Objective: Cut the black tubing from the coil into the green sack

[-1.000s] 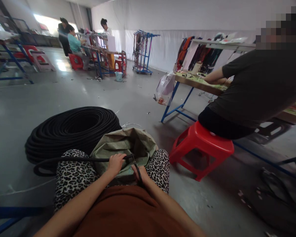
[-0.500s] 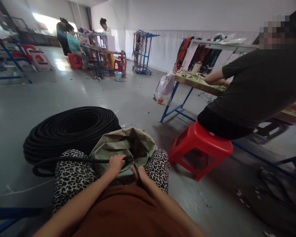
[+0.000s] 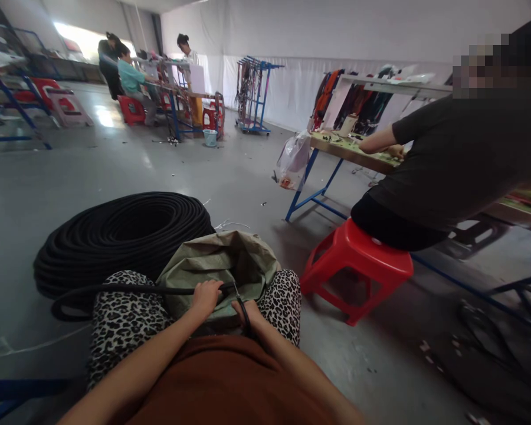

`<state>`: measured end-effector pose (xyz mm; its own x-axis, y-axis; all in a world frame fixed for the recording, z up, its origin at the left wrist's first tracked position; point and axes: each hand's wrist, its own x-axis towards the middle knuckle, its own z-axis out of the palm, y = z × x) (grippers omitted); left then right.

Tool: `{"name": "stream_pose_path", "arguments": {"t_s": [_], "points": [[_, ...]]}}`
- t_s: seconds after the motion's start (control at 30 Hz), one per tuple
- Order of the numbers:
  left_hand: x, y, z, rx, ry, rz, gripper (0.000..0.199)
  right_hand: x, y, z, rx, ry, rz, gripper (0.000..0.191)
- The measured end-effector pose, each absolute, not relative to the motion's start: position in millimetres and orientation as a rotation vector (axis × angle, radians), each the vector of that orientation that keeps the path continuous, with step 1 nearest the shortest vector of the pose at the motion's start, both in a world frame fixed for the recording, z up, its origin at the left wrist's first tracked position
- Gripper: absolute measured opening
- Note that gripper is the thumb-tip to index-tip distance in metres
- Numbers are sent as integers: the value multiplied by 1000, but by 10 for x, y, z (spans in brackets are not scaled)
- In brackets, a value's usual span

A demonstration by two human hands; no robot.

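Note:
A thick black cord (image 3: pixel 168 290) runs across my lap from a large coil (image 3: pixel 115 242) on the floor at my left. My left hand (image 3: pixel 207 296) is closed around it near its end. My right hand (image 3: pixel 249 316) grips scissors (image 3: pixel 245 316) with black handles; their metal blades point up and meet the cord just right of my left hand. Whether the blades are apart cannot be made out. Between my knees stands an open olive-green sack (image 3: pixel 194 257), its mouth right below the cord's end. The inside of the sack is dark.
Close on my right, a person sits on a red plastic stool (image 3: pixel 363 260) at a work table (image 3: pixel 349 154). A plastic bag (image 3: pixel 293 156) hangs at the table's corner. Farther back are a blue wheeled rack (image 3: pixel 259 94), a small bucket (image 3: pixel 210 137) and several people.
The view has shifted slightly, so most things sit a little farther left. Both hands keep the same hold at the cord's end. The seated person's forearm has moved a little.

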<state>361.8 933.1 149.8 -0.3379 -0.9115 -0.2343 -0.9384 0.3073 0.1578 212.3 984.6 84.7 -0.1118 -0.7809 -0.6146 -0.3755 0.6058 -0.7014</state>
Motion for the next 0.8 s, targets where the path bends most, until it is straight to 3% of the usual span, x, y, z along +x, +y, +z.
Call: {"name": "stream_pose_path", "arguments": {"t_s": [0.5, 0.8], "points": [[3664, 9334, 1423, -1843, 2556, 509, 36, 2130, 9876, 1036, -707, 1737, -565, 40], [3745, 9342, 1334, -2026, 2831, 608, 32, 2091, 9990, 1012, -613, 1559, -719, 34]]}}
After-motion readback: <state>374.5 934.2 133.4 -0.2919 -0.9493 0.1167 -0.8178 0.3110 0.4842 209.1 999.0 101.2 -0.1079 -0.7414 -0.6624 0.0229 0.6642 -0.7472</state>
